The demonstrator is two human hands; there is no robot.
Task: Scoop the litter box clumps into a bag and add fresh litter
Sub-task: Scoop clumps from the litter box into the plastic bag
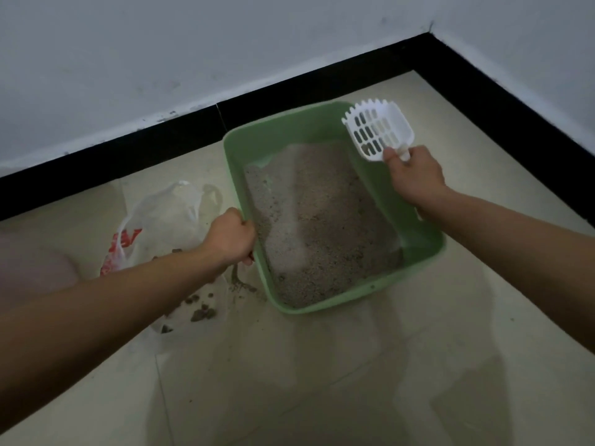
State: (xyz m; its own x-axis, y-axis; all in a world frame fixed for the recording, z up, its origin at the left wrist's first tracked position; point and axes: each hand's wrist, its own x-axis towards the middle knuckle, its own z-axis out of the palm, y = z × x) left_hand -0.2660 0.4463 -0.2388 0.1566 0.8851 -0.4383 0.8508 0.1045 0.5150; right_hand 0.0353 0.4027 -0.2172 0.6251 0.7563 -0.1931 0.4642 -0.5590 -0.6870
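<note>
Green litter box (370,289) on the tiled floor (322,381), close to the corner where the black skirting (128,156) turns. Left hand (230,238) curled tight round the box's left rim. Right hand (413,175) wrapped round the handle of the white slotted scoop (376,132), held above the box's far right corner and apparently empty bar a dark speck or two, though hard to tell in this dim light. Grey litter (318,220) heaped unevenly inside, bare green showing at the far left corner. Thin plastic bag (167,207) slumped on the floor just left of the box, dark clumps (201,312) lying in its near part, grit scattered between bag and box.

Likely trouble from here: box tugged or tipped by that one-handed rim grip, spilling litter over an edge. Scoop swung across to the bag too briskly, shedding more grit on the tiles. Limp bag mouth folding shut with no hand free to hold it, clumps landing beside it.
</note>
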